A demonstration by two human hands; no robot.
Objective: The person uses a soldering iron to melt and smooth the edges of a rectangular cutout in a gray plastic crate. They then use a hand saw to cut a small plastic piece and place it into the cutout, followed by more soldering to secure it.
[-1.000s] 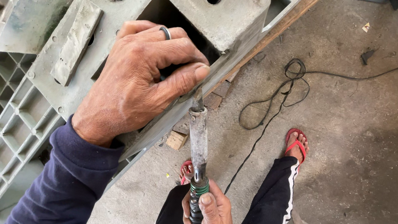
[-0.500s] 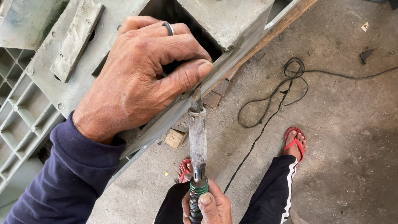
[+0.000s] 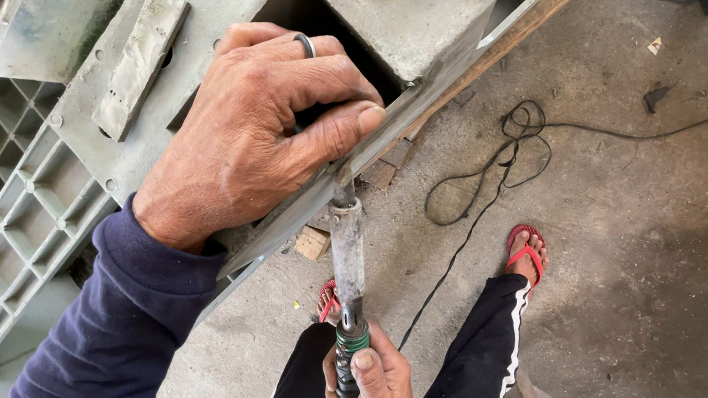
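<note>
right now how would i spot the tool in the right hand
Find the big grey metal casting under the left hand. From its lower edge a dusty grey rod tool runs down into the right hand; only it has a green-banded grip.
</note>
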